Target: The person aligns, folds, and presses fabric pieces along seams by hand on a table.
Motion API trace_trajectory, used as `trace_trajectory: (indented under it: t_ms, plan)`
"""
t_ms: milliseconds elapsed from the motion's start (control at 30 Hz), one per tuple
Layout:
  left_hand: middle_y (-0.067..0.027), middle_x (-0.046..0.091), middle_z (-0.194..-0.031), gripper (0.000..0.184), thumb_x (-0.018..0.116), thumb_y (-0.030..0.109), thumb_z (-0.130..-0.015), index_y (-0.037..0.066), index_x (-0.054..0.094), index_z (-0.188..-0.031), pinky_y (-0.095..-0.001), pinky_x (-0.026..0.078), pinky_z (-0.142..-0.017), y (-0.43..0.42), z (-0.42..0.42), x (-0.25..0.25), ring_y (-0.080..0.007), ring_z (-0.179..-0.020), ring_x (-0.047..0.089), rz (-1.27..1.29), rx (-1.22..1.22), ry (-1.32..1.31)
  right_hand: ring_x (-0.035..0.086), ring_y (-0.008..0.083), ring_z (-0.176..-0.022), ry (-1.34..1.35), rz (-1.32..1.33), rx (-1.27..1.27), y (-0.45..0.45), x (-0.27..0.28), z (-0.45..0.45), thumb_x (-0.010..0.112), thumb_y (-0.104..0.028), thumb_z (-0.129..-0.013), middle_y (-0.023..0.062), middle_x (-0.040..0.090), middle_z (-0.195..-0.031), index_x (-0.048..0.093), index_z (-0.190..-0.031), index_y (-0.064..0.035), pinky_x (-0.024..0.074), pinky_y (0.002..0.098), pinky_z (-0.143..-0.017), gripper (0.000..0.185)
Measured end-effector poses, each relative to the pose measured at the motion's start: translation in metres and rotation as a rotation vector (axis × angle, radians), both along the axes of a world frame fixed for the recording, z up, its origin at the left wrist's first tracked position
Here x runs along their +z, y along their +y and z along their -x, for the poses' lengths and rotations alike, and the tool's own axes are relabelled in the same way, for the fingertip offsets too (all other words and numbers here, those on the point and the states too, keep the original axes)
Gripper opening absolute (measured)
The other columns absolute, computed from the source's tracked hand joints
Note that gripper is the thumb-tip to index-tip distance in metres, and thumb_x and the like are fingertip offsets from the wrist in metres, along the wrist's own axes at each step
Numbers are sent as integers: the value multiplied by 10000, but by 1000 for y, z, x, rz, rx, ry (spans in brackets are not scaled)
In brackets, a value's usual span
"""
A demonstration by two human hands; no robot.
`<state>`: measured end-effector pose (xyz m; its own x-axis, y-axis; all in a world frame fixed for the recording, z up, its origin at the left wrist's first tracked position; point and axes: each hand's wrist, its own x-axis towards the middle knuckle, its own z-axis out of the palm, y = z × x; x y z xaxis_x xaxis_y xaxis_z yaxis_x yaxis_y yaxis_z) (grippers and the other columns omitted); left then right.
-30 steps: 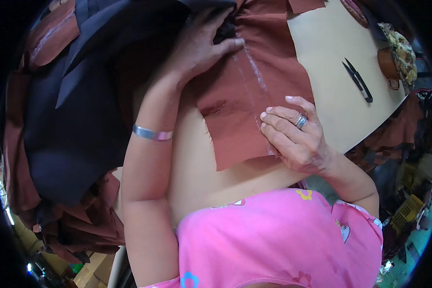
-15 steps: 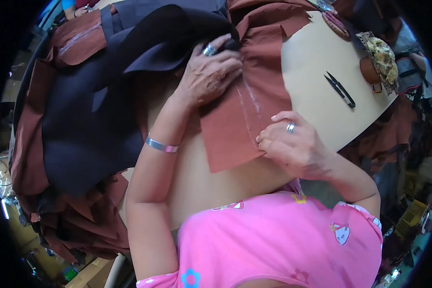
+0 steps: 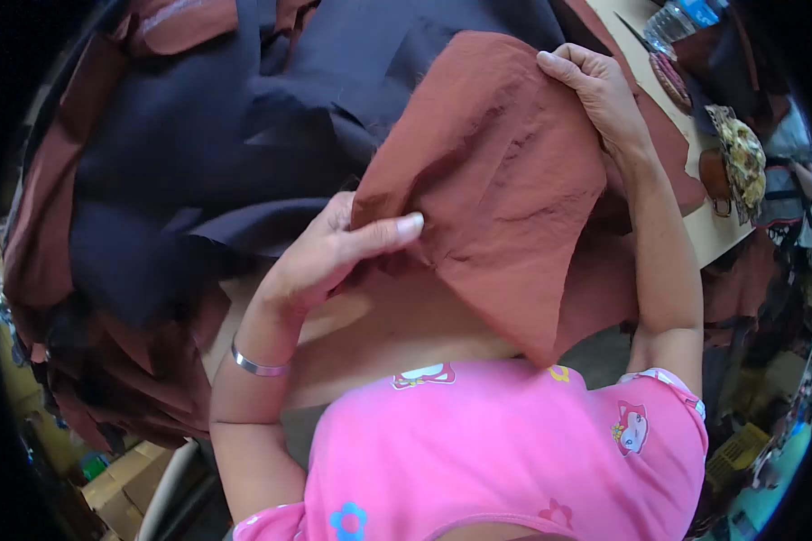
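A reddish-brown piece of fabric (image 3: 514,171) is lifted and spread between my two hands above the table. My left hand (image 3: 338,243) grips its left edge, thumb on top and fingers hidden beneath. At the upper right corner, my right hand (image 3: 600,86) pinches the fabric between thumb and fingers. The cloth is creased, and one corner hangs toward my pink shirt. Behind it lies a large dark navy fabric (image 3: 171,171) with brown parts along its left side. More brown fabric (image 3: 604,279) shows below my right forearm.
The tan table top (image 3: 406,325) shows in front of me. Along its right side are a clear bottle (image 3: 672,25), a dark red woven item (image 3: 669,79) and a brown strap with a buckle (image 3: 715,180). Brown fabric (image 3: 135,397) hangs over the left edge.
Both hands have raised the brown fabric off the table. My right hand moved up and away from me; my left moved lower and left. The black thread snips are no longer visible.
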<state>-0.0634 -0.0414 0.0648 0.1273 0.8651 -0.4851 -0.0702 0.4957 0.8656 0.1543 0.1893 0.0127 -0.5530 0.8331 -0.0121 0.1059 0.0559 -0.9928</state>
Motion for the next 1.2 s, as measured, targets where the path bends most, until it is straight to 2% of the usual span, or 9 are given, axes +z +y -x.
trace_trajectory:
  t_ms: [67,200,500,600,700,800,900,933,1200]
  plan:
    - [48,561,-628,255,640,337,-848,82,639,-838,-177,297,-462,-1,-12,-10,-4,-527,444,14,143,-7,440,-26,-643,-6,35,-40,-5,-4,0,621,-226,-895,-102,514,-715,610,-771,-94,357,144,-582,181]
    - [60,527,-608,238,598,310,-887,89,627,-805,-191,286,-456,0,-13,-13,-6,-511,408,-14,160,-16,436,-30,-657,-10,27,-31,4,-21,-5,610,-229,-904,-110,510,-732,620,-794,-103,358,140,-597,167]
    - [61,539,-742,308,541,302,-929,7,628,-939,-199,366,-555,4,-16,-17,-15,-631,417,-65,108,-66,456,-36,-726,100,-8,61,6,-24,-8,582,-196,-923,-119,527,-802,628,-851,-109,378,134,-660,122]
    - [48,553,-762,316,538,307,-932,8,632,-971,-207,381,-569,8,-14,-12,-19,-643,433,21,42,-8,444,-36,-715,131,40,-18,0,-23,-4,612,-204,-906,-122,526,-772,652,-811,-85,356,124,-654,157]
    - [43,568,-769,305,553,296,-925,9,635,-984,-203,395,-583,7,-20,-21,-16,-652,453,-72,75,-37,447,-29,-696,117,-15,6,1,-24,-5,611,-196,-905,-116,525,-758,643,-804,-84,359,127,-649,153]
    - [18,602,-844,276,617,209,-883,-12,620,-1049,-200,434,-635,9,-18,-19,-29,-712,501,17,26,-100,467,-34,-725,89,17,45,10,-30,-11,578,-191,-925,-115,541,-803,639,-870,-106,383,133,-664,118]
    - [-16,619,-959,360,672,113,-825,-38,579,-1138,-219,462,-750,6,-22,-27,-63,-831,539,-149,26,-138,472,-31,-731,104,11,45,8,-29,-10,583,-181,-921,-113,543,-805,641,-867,-104,384,133,-673,111]
    - [-40,607,-1058,461,695,60,-786,-53,536,-1204,-246,445,-862,9,-18,-27,-94,-934,536,-120,-24,-102,474,-30,-733,116,13,62,7,-28,-10,585,-177,-919,-113,544,-806,643,-868,-103,385,133,-676,107]
    - [-36,602,-1082,446,698,70,-784,-46,549,-1188,-256,428,-883,3,-25,-20,-97,-955,529,-100,37,-221,482,-28,-723,136,-12,42,-8,-13,-9,600,-162,-908,-109,553,-792,644,-849,-99,392,133,-665,96]
